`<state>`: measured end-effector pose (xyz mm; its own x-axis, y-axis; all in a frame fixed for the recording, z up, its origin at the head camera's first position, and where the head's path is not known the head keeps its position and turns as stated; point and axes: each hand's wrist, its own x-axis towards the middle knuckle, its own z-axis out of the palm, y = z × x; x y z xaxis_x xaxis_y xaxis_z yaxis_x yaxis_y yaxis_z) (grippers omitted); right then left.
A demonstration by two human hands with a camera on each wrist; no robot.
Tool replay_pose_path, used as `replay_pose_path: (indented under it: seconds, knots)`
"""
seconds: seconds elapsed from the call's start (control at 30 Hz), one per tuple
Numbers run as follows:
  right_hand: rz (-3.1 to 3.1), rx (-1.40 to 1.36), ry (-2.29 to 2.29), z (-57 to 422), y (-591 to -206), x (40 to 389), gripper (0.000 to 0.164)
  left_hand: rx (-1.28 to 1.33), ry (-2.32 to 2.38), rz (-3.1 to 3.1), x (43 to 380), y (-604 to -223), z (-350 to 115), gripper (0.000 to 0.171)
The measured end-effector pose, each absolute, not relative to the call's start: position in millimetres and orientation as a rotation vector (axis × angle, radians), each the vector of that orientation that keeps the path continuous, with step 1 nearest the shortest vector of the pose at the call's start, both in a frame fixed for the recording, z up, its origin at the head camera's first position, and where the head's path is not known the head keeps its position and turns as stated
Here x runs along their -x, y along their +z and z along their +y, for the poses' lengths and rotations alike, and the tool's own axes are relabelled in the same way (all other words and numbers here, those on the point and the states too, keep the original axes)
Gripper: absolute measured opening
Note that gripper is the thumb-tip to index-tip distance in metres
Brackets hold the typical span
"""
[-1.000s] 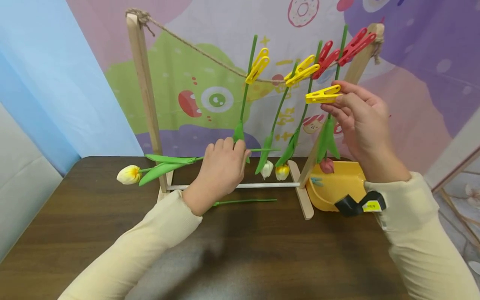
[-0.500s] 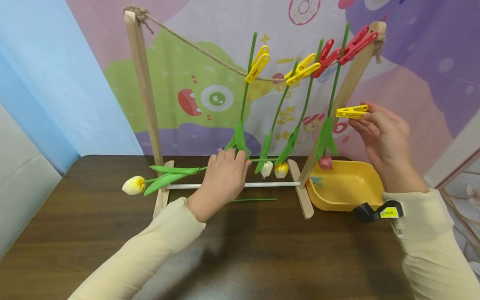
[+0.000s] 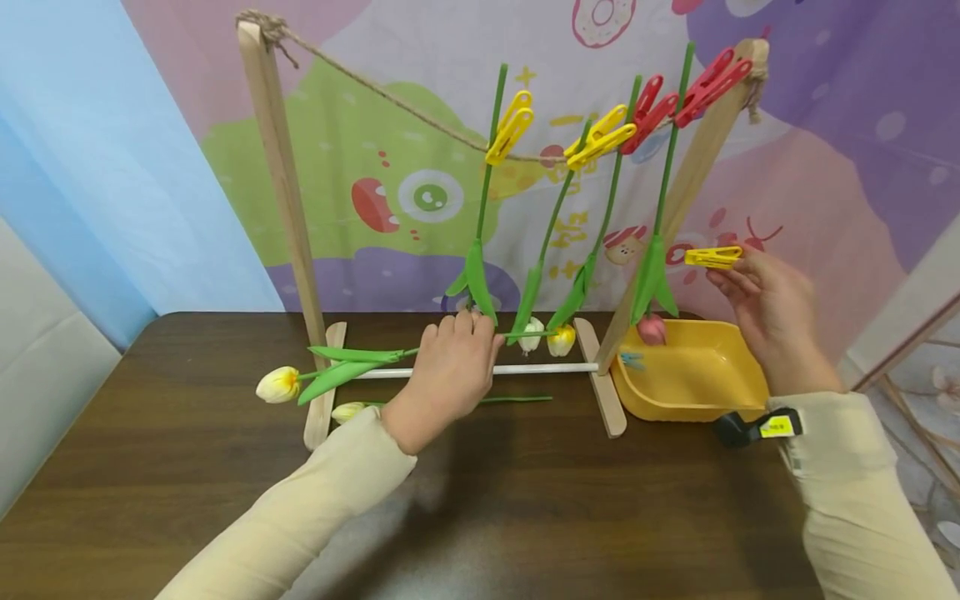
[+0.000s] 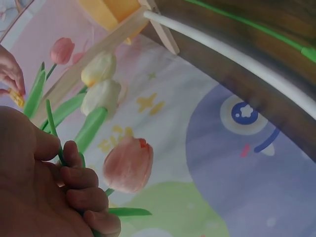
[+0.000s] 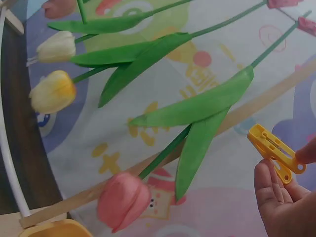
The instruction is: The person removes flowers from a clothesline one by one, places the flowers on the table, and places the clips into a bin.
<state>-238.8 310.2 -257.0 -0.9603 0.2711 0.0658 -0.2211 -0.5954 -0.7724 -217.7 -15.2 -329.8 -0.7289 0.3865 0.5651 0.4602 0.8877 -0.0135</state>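
My left hand [image 3: 453,367] grips the green stem of a yellow-white artificial tulip [image 3: 277,385], held roughly level with its bloom to the left and the stem end out to the right. In the left wrist view, curled fingers [image 4: 81,190] wrap that stem. My right hand [image 3: 776,321] pinches a yellow clothespin [image 5: 270,148] between thumb and fingers, above the yellow bin [image 3: 686,408]. Several tulips hang bloom-down from the rope [image 3: 390,100], including a pink one [image 5: 123,202], held by yellow clothespins [image 3: 510,129] and red clothespins [image 3: 712,87].
The rope is tied between two wooden posts [image 3: 277,192] joined by a white bar [image 3: 540,369]. Another pale tulip [image 3: 348,412] lies on the dark table [image 3: 525,517], partly behind my left arm. A small blue clothespin [image 3: 632,360] is in the bin. A patterned cloth hangs behind.
My right hand has moved right and down from the rope with the yellow clothespin, now over the bin. My left hand has lowered slightly with the tulip.
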Motion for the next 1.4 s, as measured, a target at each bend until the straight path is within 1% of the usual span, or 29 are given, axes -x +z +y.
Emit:
replay_pose_path:
  seconds: [0.23, 0.47, 0.73, 0.97, 1.2, 1.4]
  knots:
    - [-1.335, 0.222, 2.56, 316.2, -268.1, 238.4, 0.008, 0.617, -0.199, -2.534, 217.1, -334.6, -16.2, 0.028]
    - [-1.268, 0.237, 2.648, 326.5, -280.7, 240.4, 0.009, 0.653, -0.238, -2.583, 214.1, -338.7, -13.3, 0.026]
    - [-1.346, 0.402, 2.602, 336.3, -298.1, 244.1, 0.007, 0.64, -0.226, -2.558, 212.6, -349.3, -11.6, 0.026]
    - [-1.348, 0.45, 2.641, 345.7, -314.2, 248.6, 0.003, 0.628, -0.234, -2.546, 211.4, -360.7, -11.0, 0.027]
    - [-1.406, 0.507, 2.645, 354.2, -330.9, 252.0, 0.007, 0.627, -0.216, -2.566, 210.5, -371.3, -6.3, 0.028]
    - [-1.461, 0.519, 2.652, 359.9, -344.8, 251.7, 0.003, 0.636, -0.221, -2.661, 207.2, -377.5, -2.3, 0.027]
